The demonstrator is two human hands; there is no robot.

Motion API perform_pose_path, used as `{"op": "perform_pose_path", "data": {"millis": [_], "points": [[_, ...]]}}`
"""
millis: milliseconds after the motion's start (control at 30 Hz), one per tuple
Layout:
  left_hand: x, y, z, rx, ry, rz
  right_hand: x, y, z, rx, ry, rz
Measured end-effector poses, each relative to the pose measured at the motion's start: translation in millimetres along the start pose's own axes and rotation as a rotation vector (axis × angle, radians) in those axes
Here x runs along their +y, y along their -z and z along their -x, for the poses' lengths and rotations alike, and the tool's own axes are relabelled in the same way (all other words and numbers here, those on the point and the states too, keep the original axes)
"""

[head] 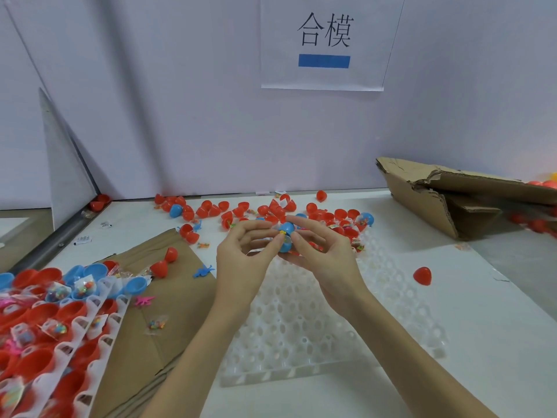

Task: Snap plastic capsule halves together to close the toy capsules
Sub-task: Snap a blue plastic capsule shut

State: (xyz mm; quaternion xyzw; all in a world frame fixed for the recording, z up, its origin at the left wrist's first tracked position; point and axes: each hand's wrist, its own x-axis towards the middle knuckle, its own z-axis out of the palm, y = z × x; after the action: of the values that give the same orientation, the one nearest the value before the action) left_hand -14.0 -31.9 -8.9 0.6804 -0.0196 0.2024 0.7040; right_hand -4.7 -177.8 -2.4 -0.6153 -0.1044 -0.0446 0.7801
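A blue capsule (285, 233) with a small toy packet showing at its seam sits between my two hands above the white tray (301, 327). My left hand (244, 257) pinches it from the left with fingertips. My right hand (322, 254) grips it from the right, thumb and fingers curled around it. Whether the two halves are fully joined is hidden by my fingers.
Many loose red capsule halves (271, 211) and a few blue ones lie at the back of the table. A rack of filled red and blue halves (45, 315) sits at the left on flat cardboard (168, 297). A torn cardboard box (452, 194) lies at the right. One red half (422, 276) lies alone.
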Motion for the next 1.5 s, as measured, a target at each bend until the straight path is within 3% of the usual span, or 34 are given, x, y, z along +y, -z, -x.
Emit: {"op": "perform_pose_path", "data": {"millis": [367,733,1267,1500], "points": [[3,3,0,0.025,0.089,0.095,2,-8,0,0.034,0.059,0.134],[3,-2,4,-0.106,-0.266,-0.184,-7,0,0,0.041,0.024,-0.004],[3,-1,5,-0.065,-0.209,-0.008,-9,-3,3,0.010,0.033,-0.101],[1,-1,6,-0.024,-0.197,-0.056,-9,-5,5,0.016,-0.004,-0.168]]}}
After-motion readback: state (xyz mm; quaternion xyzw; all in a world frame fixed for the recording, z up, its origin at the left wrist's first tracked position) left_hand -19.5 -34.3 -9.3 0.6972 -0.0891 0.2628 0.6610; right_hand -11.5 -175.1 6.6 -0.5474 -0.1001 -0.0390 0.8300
